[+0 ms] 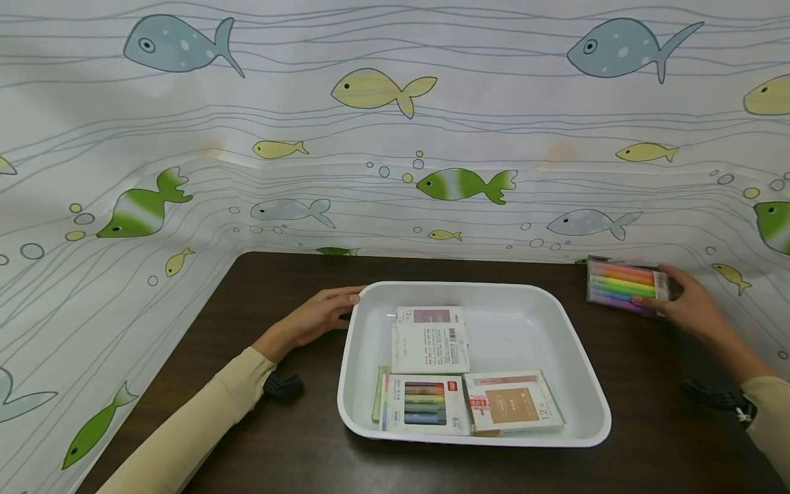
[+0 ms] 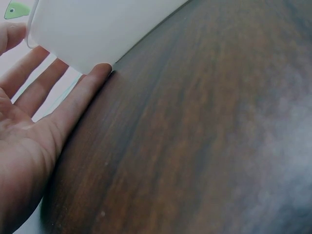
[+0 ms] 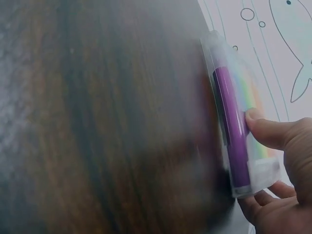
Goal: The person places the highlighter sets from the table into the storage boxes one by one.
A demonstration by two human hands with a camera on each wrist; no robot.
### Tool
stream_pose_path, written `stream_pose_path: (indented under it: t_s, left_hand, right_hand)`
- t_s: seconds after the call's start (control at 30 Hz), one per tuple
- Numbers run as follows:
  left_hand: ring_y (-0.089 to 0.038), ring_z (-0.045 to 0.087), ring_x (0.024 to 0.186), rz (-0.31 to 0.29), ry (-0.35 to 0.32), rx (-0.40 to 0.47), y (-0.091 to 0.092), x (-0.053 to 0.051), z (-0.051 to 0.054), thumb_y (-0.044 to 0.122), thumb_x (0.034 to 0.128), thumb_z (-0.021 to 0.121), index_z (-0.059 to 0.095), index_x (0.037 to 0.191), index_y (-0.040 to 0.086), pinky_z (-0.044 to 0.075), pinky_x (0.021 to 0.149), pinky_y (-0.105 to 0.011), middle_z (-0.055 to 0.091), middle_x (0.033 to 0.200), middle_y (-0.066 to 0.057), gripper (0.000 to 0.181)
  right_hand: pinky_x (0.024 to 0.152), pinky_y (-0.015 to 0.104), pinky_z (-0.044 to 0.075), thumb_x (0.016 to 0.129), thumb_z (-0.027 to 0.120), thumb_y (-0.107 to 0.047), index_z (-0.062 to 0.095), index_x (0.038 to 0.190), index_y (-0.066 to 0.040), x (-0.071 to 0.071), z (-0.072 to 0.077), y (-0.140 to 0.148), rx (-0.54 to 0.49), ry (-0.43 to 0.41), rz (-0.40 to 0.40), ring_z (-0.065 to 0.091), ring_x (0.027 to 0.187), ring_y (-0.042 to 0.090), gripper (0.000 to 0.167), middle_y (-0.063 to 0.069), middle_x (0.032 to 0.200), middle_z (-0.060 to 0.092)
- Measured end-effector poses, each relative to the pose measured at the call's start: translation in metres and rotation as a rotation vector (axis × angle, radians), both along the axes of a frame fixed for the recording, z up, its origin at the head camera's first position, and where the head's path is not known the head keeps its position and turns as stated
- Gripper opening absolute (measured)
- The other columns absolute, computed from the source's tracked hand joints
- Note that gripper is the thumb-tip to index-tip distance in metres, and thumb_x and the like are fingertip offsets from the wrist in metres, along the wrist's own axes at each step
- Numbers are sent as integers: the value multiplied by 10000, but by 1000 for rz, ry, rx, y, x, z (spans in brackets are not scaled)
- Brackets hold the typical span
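Observation:
My right hand [image 1: 694, 305] grips a clear flat pack of coloured markers [image 1: 620, 285] by its right end, at the table's back right. In the right wrist view the thumb presses the pack's face, other fingers lie behind it, and a purple marker [image 3: 231, 126] shows along the edge. My left hand [image 1: 317, 317] touches the back left corner of a white tray [image 1: 512, 302]. Seen from the left wrist, its fingers [image 2: 80, 95] stretch fairly straight against the tray's outer wall, thumb near the rim.
Several boxes lie in the tray: a crayon-type box with a colour window [image 1: 453, 405], a white and tan box [image 1: 518, 405], and a white printed box [image 1: 428, 348] on another. The dark wooden table [image 1: 296, 439] meets a fish-print sheet [image 1: 345, 151] at back and sides.

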State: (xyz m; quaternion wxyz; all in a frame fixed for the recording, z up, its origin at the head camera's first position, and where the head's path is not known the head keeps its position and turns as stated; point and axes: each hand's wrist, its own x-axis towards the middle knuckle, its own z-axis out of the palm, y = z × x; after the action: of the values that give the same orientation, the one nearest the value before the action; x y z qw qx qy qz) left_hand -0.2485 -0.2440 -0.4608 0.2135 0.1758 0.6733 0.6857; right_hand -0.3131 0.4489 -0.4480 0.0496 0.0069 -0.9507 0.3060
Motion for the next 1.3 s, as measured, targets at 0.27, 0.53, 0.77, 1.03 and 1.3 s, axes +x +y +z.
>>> stream_pose_path:
  t_s: [0.27,0.53,0.77,1.03,1.3]
  left_hand:
    - [-310,482,1360,-2,3,3,1,1,0,260,1098,501,395,1567,51,443,1038,-551,424,1557,-144,524]
    - [-314,487,1355,2,-3,9,0,1,1,248,1099,497,390,1567,43,448,1033,-549,423,1557,-149,522]
    - [-310,473,1368,-12,-4,12,0,1,1,243,1106,479,376,1573,44,442,1041,-546,401,1573,-147,519]
    - [-308,486,1355,-3,-1,10,0,0,0,234,1102,489,397,1565,46,442,1037,-556,418,1563,-140,508]
    - [-304,491,1350,-6,8,4,0,0,-1,246,1102,488,379,1568,27,445,1033,-559,405,1567,-162,526]
  right_hand:
    - [959,761,327,962,683,-484,178,1577,77,6,0,4,-88,-44,-92,323,1266,653,973,474,1491,201]
    - [1038,697,313,978,663,-463,233,1585,42,5,2,-2,-229,-65,-133,320,1268,542,899,377,1586,159]
    - [1070,659,319,997,638,-430,237,1589,31,6,8,-7,-291,-88,-164,300,1250,514,851,340,1615,118]
    - [725,141,484,1006,627,-437,238,1610,-30,11,20,-11,-349,-92,-145,401,1148,357,826,339,1582,176]
    - [713,120,483,963,642,-518,252,1629,-138,17,46,-22,-394,-89,-93,385,1120,309,860,259,1605,138]
